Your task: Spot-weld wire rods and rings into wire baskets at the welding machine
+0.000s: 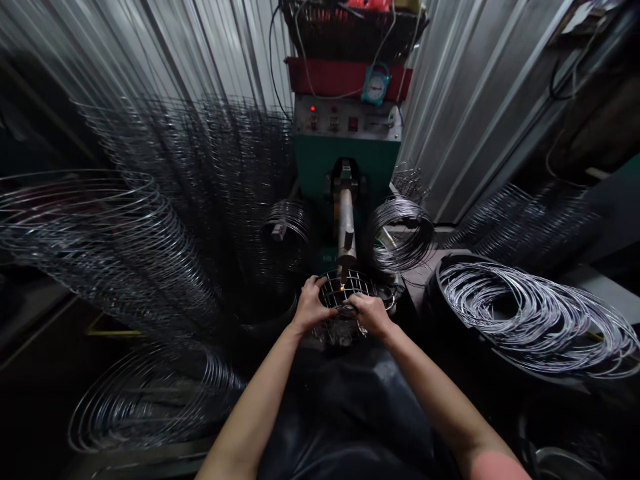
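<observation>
Spark glowing at the tip of the machine's arm, and right there beneath it sits the basket, a wire grid held between two bare hands! Left hand has the near left side, thumb and fingers spread around the rim; right hand is curled tight on the near right edge, fingertips tucked out of sight. Two opposite grips, presumably to keep the wires steady and level against that tip, with the fingers kept off to the sides of the glow. Flanking the arm, one coil to the left and another coil to the right, both seemingly hung there to be within easy reach. Over on the right, a black tub brims with loose wire hoops, tilted towards the worker, likely for quick picking. Tall stacks of rings crowd the left. Up on the green machine, a red lamp shines and a blue clock hangs in plain view. Dark sheeting covers the lap, corrugated metal wall behind, dim room, floor mostly lost in shadow.
</observation>
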`<state>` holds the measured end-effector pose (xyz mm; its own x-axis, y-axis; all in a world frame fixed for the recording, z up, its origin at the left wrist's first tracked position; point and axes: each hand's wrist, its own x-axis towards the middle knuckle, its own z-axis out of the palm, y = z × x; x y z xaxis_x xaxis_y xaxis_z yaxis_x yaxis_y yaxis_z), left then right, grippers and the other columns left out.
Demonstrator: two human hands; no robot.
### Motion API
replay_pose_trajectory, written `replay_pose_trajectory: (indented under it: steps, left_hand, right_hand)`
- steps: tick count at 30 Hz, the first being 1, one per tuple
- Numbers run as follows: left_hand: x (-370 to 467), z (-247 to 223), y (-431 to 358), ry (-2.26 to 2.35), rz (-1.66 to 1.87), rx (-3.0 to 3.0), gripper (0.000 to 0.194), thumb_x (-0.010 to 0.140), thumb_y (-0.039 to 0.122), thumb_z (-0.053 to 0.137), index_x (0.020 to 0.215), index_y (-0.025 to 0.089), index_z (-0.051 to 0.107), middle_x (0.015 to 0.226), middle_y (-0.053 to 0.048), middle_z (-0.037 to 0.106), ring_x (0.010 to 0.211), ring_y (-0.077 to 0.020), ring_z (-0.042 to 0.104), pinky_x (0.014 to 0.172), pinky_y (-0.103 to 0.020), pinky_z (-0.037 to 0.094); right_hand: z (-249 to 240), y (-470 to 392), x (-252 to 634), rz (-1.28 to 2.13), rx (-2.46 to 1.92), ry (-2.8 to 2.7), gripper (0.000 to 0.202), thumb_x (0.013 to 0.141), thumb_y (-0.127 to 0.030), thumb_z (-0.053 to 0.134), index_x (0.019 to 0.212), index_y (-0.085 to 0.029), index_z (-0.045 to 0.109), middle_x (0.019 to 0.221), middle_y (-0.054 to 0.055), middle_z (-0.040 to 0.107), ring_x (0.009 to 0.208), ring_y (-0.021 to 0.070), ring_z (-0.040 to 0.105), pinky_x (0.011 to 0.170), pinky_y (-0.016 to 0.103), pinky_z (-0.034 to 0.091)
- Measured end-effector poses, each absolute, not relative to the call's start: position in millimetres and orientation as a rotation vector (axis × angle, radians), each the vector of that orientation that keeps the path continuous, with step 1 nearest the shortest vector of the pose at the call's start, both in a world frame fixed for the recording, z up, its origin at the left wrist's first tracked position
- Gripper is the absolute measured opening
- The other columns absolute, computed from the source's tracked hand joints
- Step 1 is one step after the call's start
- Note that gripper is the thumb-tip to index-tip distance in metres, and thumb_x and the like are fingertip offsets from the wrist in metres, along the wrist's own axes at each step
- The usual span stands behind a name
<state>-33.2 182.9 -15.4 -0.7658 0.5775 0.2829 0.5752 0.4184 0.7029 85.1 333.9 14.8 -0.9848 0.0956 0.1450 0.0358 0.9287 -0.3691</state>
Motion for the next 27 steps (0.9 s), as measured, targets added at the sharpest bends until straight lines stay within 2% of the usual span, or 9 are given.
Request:
replay_pose_trajectory:
  steps: [4, 6, 8, 9, 11, 13, 15, 19, 27]
  left_hand:
    - [-43, -5, 191, 2.666, 1.304, 1.118, 0.078, 0.046, 0.034, 0.083, 0.116, 0.016, 0.055, 0.121, -0.012, 0.048, 0.118, -0.0323, 0.047, 0.101, -0.045, 0.040]
    - [-43, -4, 192, 2.651, 1.327, 1.141, 0.077, 0.046, 0.036, 0.083, 0.115, 0.016, 0.056, 0.117, -0.011, 0.050, 0.113, -0.0311, 0.050, 0.099, -0.044, 0.042]
    - [-42, -7, 192, 2.680, 1.335, 1.107, 0.080, 0.044, 0.035, 0.084, 0.116, 0.016, 0.055, 0.120, -0.012, 0.048, 0.116, -0.0322, 0.048, 0.101, -0.045, 0.039]
    - [-41, -9, 192, 2.707, 1.333, 1.080, 0.082, 0.042, 0.034, 0.084, 0.117, 0.016, 0.054, 0.123, -0.013, 0.046, 0.119, -0.0331, 0.045, 0.102, -0.045, 0.037]
    - [-40, -13, 193, 2.757, 1.326, 1.027, 0.085, 0.041, 0.033, 0.085, 0.118, 0.017, 0.053, 0.127, -0.013, 0.044, 0.123, -0.0341, 0.041, 0.104, -0.047, 0.035]
    - [-41, -15, 195, 2.797, 1.331, 0.970, 0.085, 0.042, 0.033, 0.085, 0.119, 0.019, 0.052, 0.128, -0.013, 0.043, 0.124, -0.0344, 0.040, 0.103, -0.049, 0.035]
    - [-44, -14, 197, 2.832, 1.338, 0.906, 0.084, 0.043, 0.033, 0.084, 0.119, 0.019, 0.052, 0.127, -0.013, 0.044, 0.123, -0.0344, 0.041, 0.102, -0.050, 0.035]
    - [-53, -9, 202, 2.886, 1.322, 0.837, 0.079, 0.047, 0.034, 0.082, 0.118, 0.018, 0.052, 0.123, -0.012, 0.046, 0.120, -0.0334, 0.044, 0.100, -0.047, 0.038]
    - [-53, -6, 202, 2.917, 1.252, 0.826, 0.076, 0.049, 0.042, 0.081, 0.115, 0.016, 0.054, 0.114, -0.011, 0.051, 0.113, -0.0312, 0.048, 0.096, -0.044, 0.042]
  right_hand:
    - [15, 333, 76, 0.679, -0.258, -2.787, 0.017, 0.082, -0.024, 0.061, 0.098, -0.026, 0.066, 0.104, 0.003, 0.066, 0.090, 0.0170, 0.063, 0.074, 0.025, 0.045]
    - [9, 332, 83, 0.851, -0.296, -2.612, 0.026, 0.078, -0.027, 0.065, 0.104, -0.026, 0.063, 0.112, 0.004, 0.062, 0.095, 0.0179, 0.061, 0.079, 0.027, 0.046]
    - [-1, 332, 99, 1.126, -0.398, -2.386, 0.037, 0.073, -0.030, 0.068, 0.107, -0.022, 0.060, 0.109, 0.006, 0.061, 0.095, 0.0189, 0.060, 0.081, 0.030, 0.047]
    - [-9, 333, 110, 1.305, -0.495, -2.266, 0.037, 0.071, -0.033, 0.069, 0.105, -0.020, 0.060, 0.101, 0.006, 0.062, 0.089, 0.0186, 0.060, 0.077, 0.030, 0.048]
    - [-27, 336, 134, 1.718, -0.752, -2.003, 0.033, 0.072, -0.035, 0.066, 0.098, -0.017, 0.059, 0.080, 0.003, 0.062, 0.069, 0.0149, 0.059, 0.060, 0.026, 0.049]
    - [-46, 341, 158, 2.127, -0.994, -1.676, 0.025, 0.072, -0.030, 0.066, 0.091, -0.016, 0.059, 0.065, -0.001, 0.055, 0.049, 0.0093, 0.050, 0.043, 0.020, 0.039]
    - [-63, 347, 178, 2.403, -1.145, -1.335, 0.020, 0.069, -0.020, 0.067, 0.086, -0.015, 0.058, 0.059, -0.003, 0.052, 0.041, 0.0056, 0.043, 0.037, 0.016, 0.032]
    - [-79, 353, 198, 2.481, -1.280, -0.979, 0.018, 0.068, -0.007, 0.067, 0.081, -0.015, 0.056, 0.065, 0.001, 0.057, 0.043, 0.0053, 0.047, 0.035, 0.013, 0.035]
    - [-72, 355, 203, 2.484, -1.315, -0.743, 0.007, 0.076, -0.009, 0.059, 0.075, -0.015, 0.056, 0.056, -0.001, 0.050, 0.044, 0.0076, 0.049, 0.033, 0.011, 0.032]
